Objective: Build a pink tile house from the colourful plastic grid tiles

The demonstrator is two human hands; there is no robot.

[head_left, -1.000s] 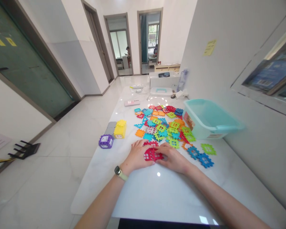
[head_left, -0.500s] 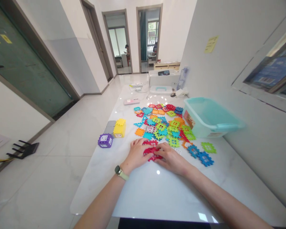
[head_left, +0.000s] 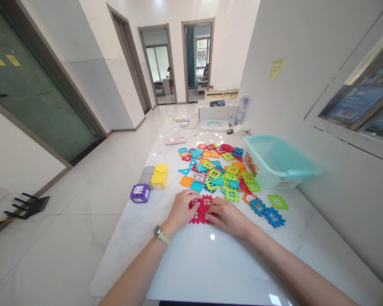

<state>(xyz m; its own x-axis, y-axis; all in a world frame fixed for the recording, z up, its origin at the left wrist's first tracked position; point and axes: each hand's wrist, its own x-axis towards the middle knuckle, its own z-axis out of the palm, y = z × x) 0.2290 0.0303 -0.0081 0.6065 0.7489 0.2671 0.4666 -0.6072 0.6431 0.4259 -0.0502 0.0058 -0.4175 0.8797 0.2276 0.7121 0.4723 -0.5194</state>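
Between my hands, red interlocking building panels with toothed edges and window cut-outs are joined, seen almost face-on. My left hand grips their left side with thumb and fingers. On the right side, my right hand pinches the panels, its fingers partly covering them. Just beyond the fingertips lies a heap of loose toothed panels in green, blue, orange and red. Left of my left hand stand a purple cube, a yellow block and a grey block close together.
A turquoise plastic bin stands at the table's right side by the wall. Two blue panels and a green panel lie in front of it. Farther back are a pink phone-like object, a white box and a clear bottle.
Between my hands, the red panels have shifted from a partly covered, uneven position to a flatter one with their windows showing more. My right-hand fingers have drawn slightly toward the right edge.
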